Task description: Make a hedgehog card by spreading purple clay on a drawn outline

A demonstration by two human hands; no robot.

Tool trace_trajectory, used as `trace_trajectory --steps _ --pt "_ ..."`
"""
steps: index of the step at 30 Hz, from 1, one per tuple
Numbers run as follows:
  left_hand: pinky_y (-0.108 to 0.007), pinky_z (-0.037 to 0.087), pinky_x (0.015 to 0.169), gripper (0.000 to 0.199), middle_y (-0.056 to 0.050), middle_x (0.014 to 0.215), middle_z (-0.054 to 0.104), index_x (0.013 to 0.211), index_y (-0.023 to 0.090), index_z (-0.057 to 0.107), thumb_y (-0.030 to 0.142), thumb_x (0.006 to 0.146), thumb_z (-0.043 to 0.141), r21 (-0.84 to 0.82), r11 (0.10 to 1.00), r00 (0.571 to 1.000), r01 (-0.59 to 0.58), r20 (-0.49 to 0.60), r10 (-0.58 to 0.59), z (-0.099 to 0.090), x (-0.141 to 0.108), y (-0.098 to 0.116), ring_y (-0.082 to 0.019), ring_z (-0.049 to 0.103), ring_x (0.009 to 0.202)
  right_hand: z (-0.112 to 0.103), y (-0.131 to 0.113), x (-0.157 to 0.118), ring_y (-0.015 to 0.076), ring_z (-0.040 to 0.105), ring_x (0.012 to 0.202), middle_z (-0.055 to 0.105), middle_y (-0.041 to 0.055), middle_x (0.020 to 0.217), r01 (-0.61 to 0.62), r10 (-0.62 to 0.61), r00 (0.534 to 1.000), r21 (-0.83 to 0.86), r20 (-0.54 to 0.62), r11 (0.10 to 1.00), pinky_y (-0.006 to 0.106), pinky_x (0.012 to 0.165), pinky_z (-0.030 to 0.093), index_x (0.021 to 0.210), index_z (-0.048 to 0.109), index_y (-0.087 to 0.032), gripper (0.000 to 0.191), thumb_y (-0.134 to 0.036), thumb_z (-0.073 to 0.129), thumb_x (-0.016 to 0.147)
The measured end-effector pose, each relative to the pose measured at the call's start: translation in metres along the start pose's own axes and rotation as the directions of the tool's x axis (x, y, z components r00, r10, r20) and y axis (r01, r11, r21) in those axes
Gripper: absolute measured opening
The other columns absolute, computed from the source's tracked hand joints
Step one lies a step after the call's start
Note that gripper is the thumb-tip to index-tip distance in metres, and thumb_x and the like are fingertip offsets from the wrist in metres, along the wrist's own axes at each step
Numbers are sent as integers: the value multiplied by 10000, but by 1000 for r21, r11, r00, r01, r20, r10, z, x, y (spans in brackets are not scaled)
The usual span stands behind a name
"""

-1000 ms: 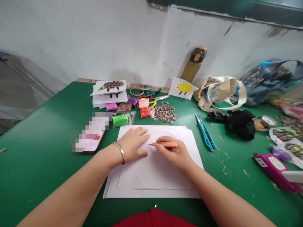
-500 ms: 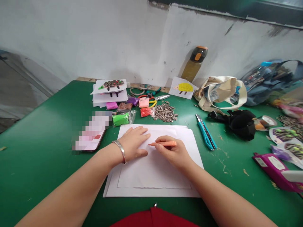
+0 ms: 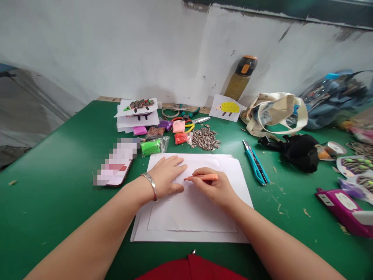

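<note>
White sheets of paper [image 3: 201, 214] lie stacked in front of me, a smaller sheet on top of larger ones. My left hand [image 3: 166, 177] rests flat on the upper left of the top sheet, fingers spread, a silver bangle on its wrist. Between the fingers of my right hand [image 3: 214, 186] is an orange marker pen [image 3: 205, 177]. Its tip points left and is at the paper, close to my left thumb; whether it touches, I cannot tell. No clear mark shows on the sheet.
Beyond the paper are bagged coloured clay [image 3: 150, 147], scissors [image 3: 201, 120] and a pile of sunflower seeds [image 3: 205, 139]. A phone [image 3: 118, 167] lies left, a utility knife [image 3: 256, 163] right. Behind stand a hedgehog picture [image 3: 229, 107], a bottle [image 3: 241, 77] and a cloth bag [image 3: 274, 112].
The whole view has shifted slightly, so things appear a little further right. Both hands keep nearly the same place on the paper, and the marker pen stays in my right hand.
</note>
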State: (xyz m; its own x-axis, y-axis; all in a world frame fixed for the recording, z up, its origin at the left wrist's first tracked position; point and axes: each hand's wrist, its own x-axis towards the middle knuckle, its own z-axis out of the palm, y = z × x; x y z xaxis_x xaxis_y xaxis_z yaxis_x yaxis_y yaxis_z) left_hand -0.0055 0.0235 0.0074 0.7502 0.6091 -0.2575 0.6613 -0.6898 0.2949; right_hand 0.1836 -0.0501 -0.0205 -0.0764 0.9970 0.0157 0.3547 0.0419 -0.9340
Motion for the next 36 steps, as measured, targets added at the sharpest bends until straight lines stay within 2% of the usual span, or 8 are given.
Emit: trace_trajectory --steps 6,14,20,24,32,36 --pt "-523 294 1097 581 -153 1467 395 1289 202 515 399 763 660 -6 1000 1000 14 15 -13 -1 0 0 -346 330 1361 0 -3 1 171 660 786 718 41 895 2 -1 1000 21 -21 1000 266 663 496 767 696 -203 175 -332 598 833" --pt "-505 281 1108 628 -154 1482 380 1329 188 497 415 764 654 7 1000 999 25 29 -25 -1 0 0 -337 308 1379 0 -6 3 181 641 798 704 50 880 -14 16 998 32 -54 999 278 666 483 716 673 -195 217 -356 589 835" --pt "-511 272 1113 624 -151 1484 384 1331 196 499 414 768 659 9 1000 999 25 26 -25 0 0 0 -340 304 1384 0 -3 5 185 644 779 707 45 849 -8 8 995 -1 -97 1000 281 663 483 779 681 -198 200 -361 582 838" --pt "-520 257 1118 643 -157 1499 364 1352 192 483 421 775 652 10 999 999 35 39 -35 0 0 -1 -345 289 1393 -2 0 6 197 654 812 710 48 871 -6 5 990 -9 -143 1000 285 693 490 744 666 -201 219 -372 576 845" --pt "-535 273 1108 637 -159 1488 383 1344 191 499 407 767 664 1 1000 1000 19 16 -19 0 0 -2 -362 301 1385 -10 -2 7 209 665 830 739 41 864 -79 66 972 -50 -228 996 284 684 472 746 664 -208 159 -305 562 820" --pt "-523 264 1117 651 -158 1499 369 1364 192 483 409 775 654 15 999 999 35 41 -35 -1 0 -1 -349 288 1395 -15 -4 7 200 660 812 737 35 838 -109 89 959 -60 -269 992 279 687 459 732 665 -204 160 -298 561 809"
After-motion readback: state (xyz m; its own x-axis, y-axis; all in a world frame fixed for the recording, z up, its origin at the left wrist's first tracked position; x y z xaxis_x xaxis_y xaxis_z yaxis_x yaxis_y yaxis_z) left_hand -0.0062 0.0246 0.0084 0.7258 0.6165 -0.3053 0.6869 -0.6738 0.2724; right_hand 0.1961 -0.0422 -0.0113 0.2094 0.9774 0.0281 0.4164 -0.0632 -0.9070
